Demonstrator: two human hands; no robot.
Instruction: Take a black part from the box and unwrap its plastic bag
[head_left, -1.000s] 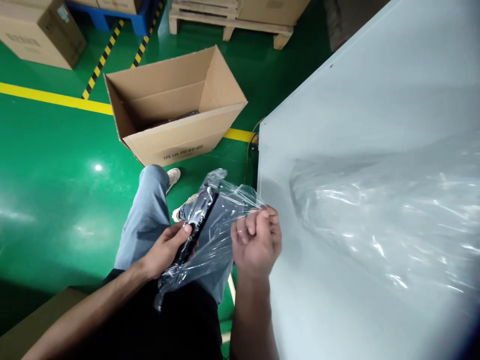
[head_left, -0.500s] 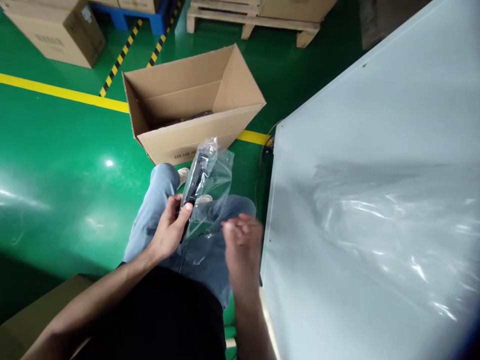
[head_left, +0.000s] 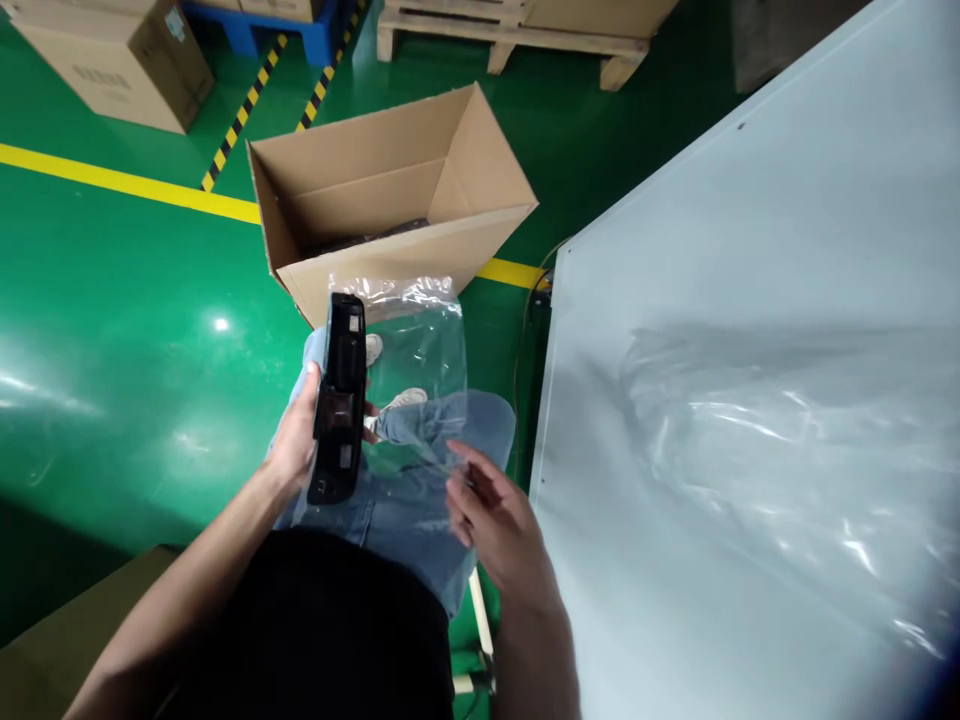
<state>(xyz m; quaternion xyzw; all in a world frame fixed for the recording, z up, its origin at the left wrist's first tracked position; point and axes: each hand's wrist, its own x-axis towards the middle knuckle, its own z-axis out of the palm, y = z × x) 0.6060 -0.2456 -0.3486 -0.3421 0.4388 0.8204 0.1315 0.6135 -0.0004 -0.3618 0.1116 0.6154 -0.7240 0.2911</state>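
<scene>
A long black plastic part [head_left: 341, 400] with recesses and small pale rectangles along its face sits at the left side of a clear plastic bag [head_left: 420, 345]. Around its lower half, my left hand [head_left: 298, 425] is closed, thumb on the left edge and fingertips showing on the right. The bag's loose side spreads flat to the right over my knees. Close to that side is my right hand [head_left: 499, 515], its index finger stretched out and apart from the thumb. Whether its fingertips touch the film is hard to see.
An open cardboard box [head_left: 405, 245] with dark contents stands on the green floor ahead. To my right, clear plastic sheeting [head_left: 750, 440] lies on a large pale surface [head_left: 825, 200]. Farther off are a closed carton [head_left: 112, 70], a blue pallet [head_left: 315, 40] and a wooden pallet [head_left: 517, 40].
The black part has turned so its recessed face shows, and it has shifted left with my left hand. The bag is spread wider. My right hand's fingers have opened out.
</scene>
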